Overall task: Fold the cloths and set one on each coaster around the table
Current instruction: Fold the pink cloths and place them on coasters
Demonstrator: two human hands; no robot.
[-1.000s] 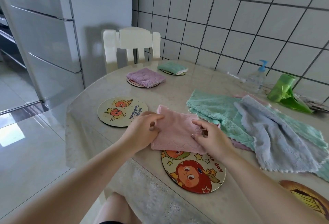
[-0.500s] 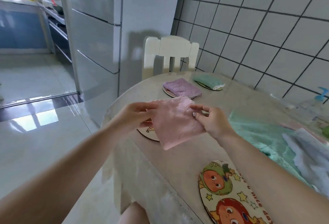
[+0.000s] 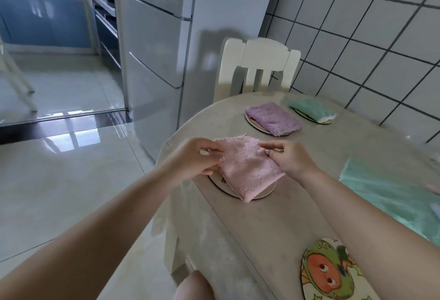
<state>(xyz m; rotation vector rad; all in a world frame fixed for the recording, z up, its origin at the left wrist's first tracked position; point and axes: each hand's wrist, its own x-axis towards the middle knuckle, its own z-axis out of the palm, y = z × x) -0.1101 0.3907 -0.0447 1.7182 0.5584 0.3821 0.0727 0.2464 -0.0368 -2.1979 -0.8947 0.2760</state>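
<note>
A folded pink cloth (image 3: 250,168) lies over a round coaster (image 3: 217,181) near the table's left edge. My left hand (image 3: 195,159) pinches its left corner and my right hand (image 3: 289,159) pinches its upper right edge. Farther back, a folded purple cloth (image 3: 272,118) sits on a coaster (image 3: 248,120), and a folded green cloth (image 3: 309,109) sits on another coaster (image 3: 325,122). A bare cartoon coaster (image 3: 331,273) lies close to me, partly under my right forearm.
Unfolded green cloth (image 3: 390,195) is spread on the table (image 3: 262,228) at the right. A cream chair (image 3: 257,66) stands at the far end, with a tall refrigerator (image 3: 152,45) to its left. Tiled wall runs along the right; glossy floor lies to the left.
Both hands carried the pink cloth from the near coaster leftward and lowered it onto the left coaster. My view swung left, so the cloth pile slid to the right edge.
</note>
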